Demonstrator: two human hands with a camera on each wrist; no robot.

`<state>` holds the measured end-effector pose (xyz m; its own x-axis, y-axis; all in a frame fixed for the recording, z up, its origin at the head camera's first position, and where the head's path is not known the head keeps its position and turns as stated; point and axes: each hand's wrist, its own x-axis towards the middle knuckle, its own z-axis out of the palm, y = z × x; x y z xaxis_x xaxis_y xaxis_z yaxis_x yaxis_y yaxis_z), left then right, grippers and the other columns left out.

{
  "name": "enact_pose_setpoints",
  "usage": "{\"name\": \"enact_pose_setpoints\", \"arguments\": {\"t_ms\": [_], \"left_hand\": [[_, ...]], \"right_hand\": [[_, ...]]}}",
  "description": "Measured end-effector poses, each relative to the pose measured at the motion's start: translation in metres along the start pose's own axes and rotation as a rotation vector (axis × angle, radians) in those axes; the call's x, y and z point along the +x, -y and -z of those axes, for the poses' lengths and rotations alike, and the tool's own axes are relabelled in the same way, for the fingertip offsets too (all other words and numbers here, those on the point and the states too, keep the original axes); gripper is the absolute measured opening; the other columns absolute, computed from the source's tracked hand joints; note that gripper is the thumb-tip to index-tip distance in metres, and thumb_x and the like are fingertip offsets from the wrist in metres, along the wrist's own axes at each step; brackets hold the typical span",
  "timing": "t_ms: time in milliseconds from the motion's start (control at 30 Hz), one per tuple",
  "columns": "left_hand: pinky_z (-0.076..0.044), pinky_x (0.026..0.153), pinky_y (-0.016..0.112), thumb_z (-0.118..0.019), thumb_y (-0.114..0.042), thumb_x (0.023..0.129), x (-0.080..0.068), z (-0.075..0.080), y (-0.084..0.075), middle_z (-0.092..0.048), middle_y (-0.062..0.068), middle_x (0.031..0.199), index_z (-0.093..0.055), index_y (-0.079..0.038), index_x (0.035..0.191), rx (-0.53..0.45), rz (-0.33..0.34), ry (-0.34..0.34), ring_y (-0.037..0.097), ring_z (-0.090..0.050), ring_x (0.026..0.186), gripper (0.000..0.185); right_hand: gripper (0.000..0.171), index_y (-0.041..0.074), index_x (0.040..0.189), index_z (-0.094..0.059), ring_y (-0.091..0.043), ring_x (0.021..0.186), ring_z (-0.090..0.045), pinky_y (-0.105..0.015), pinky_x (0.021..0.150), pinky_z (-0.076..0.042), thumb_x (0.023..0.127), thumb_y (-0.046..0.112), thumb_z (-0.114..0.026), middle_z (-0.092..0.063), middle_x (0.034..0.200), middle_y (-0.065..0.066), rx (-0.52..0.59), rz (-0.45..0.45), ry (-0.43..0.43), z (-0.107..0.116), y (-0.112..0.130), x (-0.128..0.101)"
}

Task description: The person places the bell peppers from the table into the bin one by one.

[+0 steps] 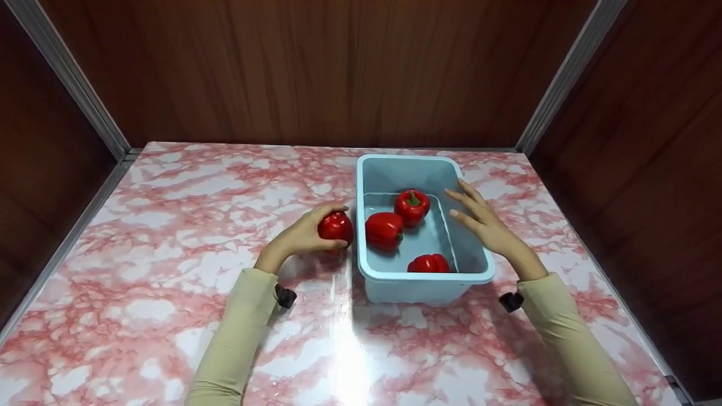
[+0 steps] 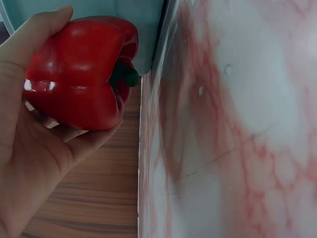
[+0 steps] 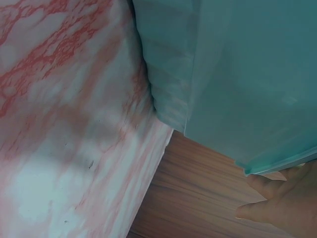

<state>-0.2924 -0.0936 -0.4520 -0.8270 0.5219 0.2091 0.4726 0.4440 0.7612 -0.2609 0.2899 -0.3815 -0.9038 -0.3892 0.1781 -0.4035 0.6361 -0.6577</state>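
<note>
A red bell pepper is in the grip of my left hand, just left of the light blue plastic bin. Thumb and fingers wrap its sides, and its green stem shows in the left wrist view. My right hand is at the bin's right rim, fingers spread and holding nothing; in the right wrist view its fingertips appear by the bin's edge. Inside the bin lie three more red bell peppers: one with its stem up, one on its side, and one partly hidden by the near rim.
The bin stands on a table with a red and white marbled top. A brown wood-grain panel rises behind it, with more panels at left and right. Grey metal strips run along the panel corners.
</note>
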Motion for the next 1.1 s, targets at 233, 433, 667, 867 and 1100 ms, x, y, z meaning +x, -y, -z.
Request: {"name": "enact_pose_setpoints", "arguments": {"t_ms": [233, 433, 667, 867, 1100], "left_hand": [[-0.045, 0.094, 0.042, -0.079, -0.038, 0.07, 0.0015, 0.0011, -0.0001, -0.044, 0.002, 0.136, -0.044, -0.024, 0.134, 0.013, -0.015, -0.007, 0.024, -0.047, 0.119, 0.074], [-0.046, 0.093, 0.043, -0.079, -0.039, 0.07, 0.0016, 0.003, -0.0019, -0.045, 0.002, 0.135, -0.044, -0.026, 0.134, 0.004, -0.002, -0.009, 0.025, -0.049, 0.116, 0.074], [-0.047, 0.091, 0.043, -0.079, -0.039, 0.07, 0.0017, 0.005, -0.0028, -0.048, 0.002, 0.134, -0.044, -0.025, 0.134, 0.002, -0.001, -0.017, 0.024, -0.052, 0.113, 0.074], [-0.047, 0.091, 0.042, -0.079, -0.037, 0.071, 0.003, 0.006, -0.0021, -0.048, 0.003, 0.134, -0.045, -0.02, 0.134, 0.002, -0.025, -0.027, 0.024, -0.053, 0.113, 0.074], [-0.046, 0.092, 0.044, -0.078, -0.039, 0.071, 0.0024, 0.0079, -0.0029, -0.046, -0.001, 0.134, -0.044, -0.025, 0.134, -0.016, 0.005, -0.03, 0.023, -0.051, 0.115, 0.073]], "right_hand": [[0.046, 0.018, 0.14, -0.041, -0.03, 0.142, -0.003, -0.064, 0.104, 0.012, 0.097, 0.03, -0.047, -0.01, 0.155, -0.008, -0.019, 0.02, -0.009, -0.001, -0.0108, 0.0018], [0.046, 0.018, 0.14, -0.041, -0.031, 0.142, -0.003, -0.064, 0.104, 0.013, 0.097, 0.031, -0.047, -0.009, 0.155, -0.009, -0.016, 0.014, -0.007, -0.0007, -0.0102, 0.0018], [0.046, 0.017, 0.14, -0.041, -0.031, 0.142, -0.003, -0.064, 0.104, 0.013, 0.097, 0.029, -0.047, -0.009, 0.155, -0.009, -0.018, 0.016, -0.009, -0.001, -0.0097, 0.0018], [0.046, 0.017, 0.141, -0.041, -0.031, 0.142, -0.002, -0.063, 0.104, 0.014, 0.097, 0.031, -0.047, -0.009, 0.155, -0.009, -0.015, 0.009, -0.009, -0.0011, -0.0093, 0.0015], [0.047, 0.016, 0.14, -0.041, -0.031, 0.142, -0.003, -0.064, 0.105, 0.009, 0.096, 0.03, -0.048, -0.009, 0.155, -0.009, -0.018, 0.016, -0.01, -0.0008, -0.0092, 0.0016]]}}
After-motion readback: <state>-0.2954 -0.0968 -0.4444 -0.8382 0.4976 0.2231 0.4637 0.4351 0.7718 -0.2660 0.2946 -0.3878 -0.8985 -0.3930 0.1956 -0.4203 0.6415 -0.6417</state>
